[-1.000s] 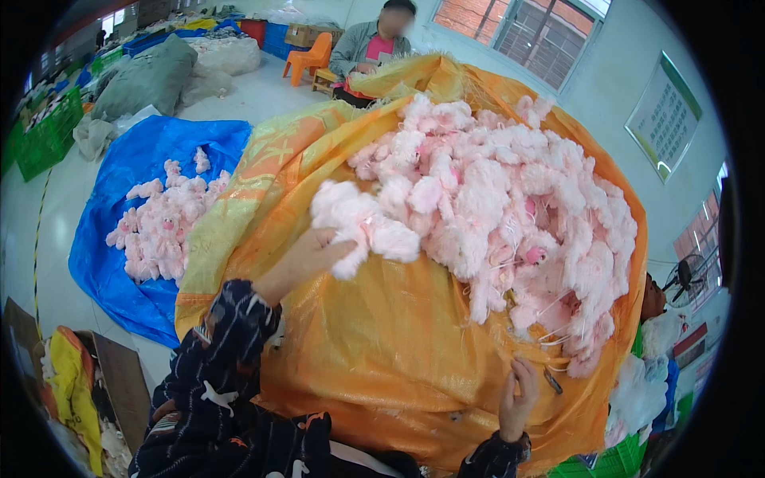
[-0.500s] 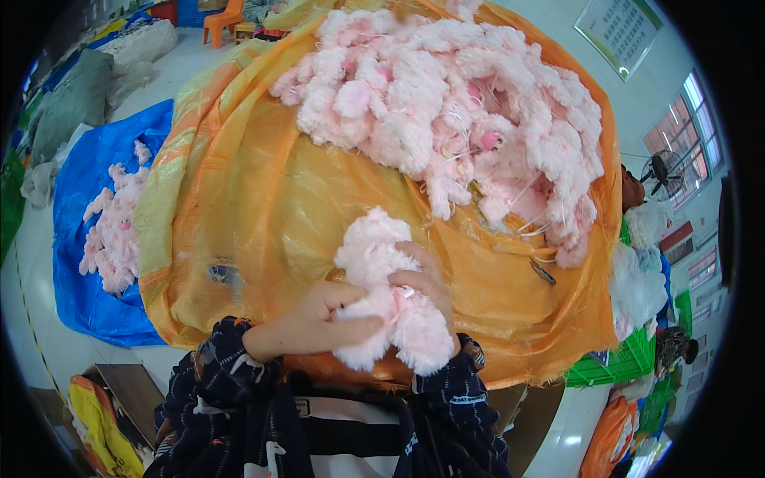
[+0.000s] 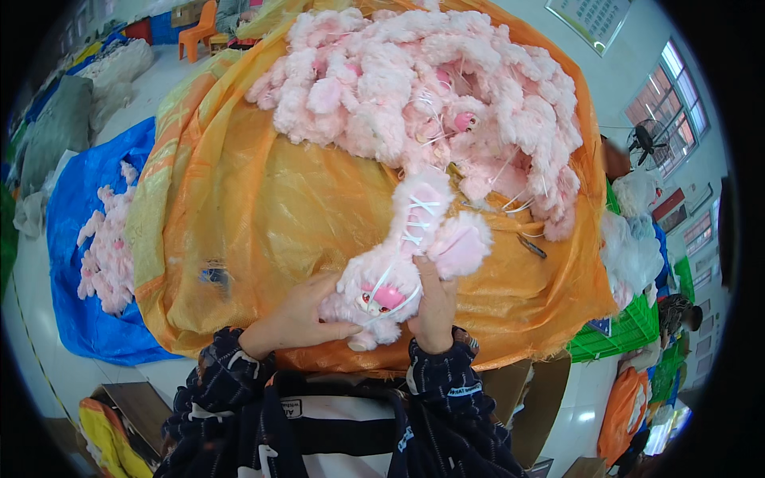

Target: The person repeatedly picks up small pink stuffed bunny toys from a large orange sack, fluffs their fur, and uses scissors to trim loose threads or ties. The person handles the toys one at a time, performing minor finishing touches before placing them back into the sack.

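A fluffy pink plush bunny (image 3: pixel 381 271) lies face up between my hands, its face toward me and its long ears pointing away. White ribbon criss-crosses one ear, and a loose white strand runs over the face. My left hand (image 3: pixel 307 312) holds the toy's left side, thumb across the front near the chin and fingers partly hidden behind the fur. At its right side my right hand (image 3: pixel 434 307) grips beside the head, near the base of the ears, with most fingers hidden beneath. Beyond lies a heap of similar pink plush toys (image 3: pixel 446 76), trailing white strings.
An orange woven sheet (image 3: pixel 263 207) spreads under everything. Small dark snips (image 3: pixel 532 246) lie right of the bunny. More pink plush sits on a blue sheet (image 3: pixel 68 279) at left. A green crate (image 3: pixel 617 334) stands at right, and an orange chair (image 3: pixel 197 32) far left.
The bunny has been turned over and opened out: its face and laced ear now show. My right hand has shifted from its top to its right side. The view has tilted slightly.
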`<state>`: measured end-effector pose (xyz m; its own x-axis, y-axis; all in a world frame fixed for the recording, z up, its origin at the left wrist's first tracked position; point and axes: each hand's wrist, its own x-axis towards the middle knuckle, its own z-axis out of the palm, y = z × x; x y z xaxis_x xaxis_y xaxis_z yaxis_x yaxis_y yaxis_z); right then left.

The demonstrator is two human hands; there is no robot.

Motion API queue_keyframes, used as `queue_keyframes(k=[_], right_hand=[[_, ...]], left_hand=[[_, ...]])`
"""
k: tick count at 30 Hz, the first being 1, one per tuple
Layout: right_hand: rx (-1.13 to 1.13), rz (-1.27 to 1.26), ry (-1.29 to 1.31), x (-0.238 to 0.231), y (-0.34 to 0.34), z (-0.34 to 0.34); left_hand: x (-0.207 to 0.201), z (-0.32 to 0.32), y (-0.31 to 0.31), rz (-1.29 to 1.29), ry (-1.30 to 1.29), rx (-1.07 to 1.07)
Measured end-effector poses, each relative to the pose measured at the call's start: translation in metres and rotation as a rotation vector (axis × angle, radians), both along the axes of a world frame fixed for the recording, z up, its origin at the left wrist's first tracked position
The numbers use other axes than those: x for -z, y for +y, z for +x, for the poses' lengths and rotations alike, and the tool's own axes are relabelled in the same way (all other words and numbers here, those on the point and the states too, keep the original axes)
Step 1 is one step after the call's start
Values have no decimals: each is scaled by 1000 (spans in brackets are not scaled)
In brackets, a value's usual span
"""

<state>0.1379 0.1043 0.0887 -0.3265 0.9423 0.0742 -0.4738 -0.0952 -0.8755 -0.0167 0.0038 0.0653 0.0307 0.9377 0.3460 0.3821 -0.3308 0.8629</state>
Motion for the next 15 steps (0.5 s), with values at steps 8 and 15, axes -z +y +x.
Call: queue_keyframes(k=[8, 15], right_hand=[[-164, -232, 109, 7, -6, -7], [-281, -349, 239, 24, 6, -2]], left_hand=[[22, -12, -9, -516, -463, 407], [21, -1, -22, -528, -717, 373]])
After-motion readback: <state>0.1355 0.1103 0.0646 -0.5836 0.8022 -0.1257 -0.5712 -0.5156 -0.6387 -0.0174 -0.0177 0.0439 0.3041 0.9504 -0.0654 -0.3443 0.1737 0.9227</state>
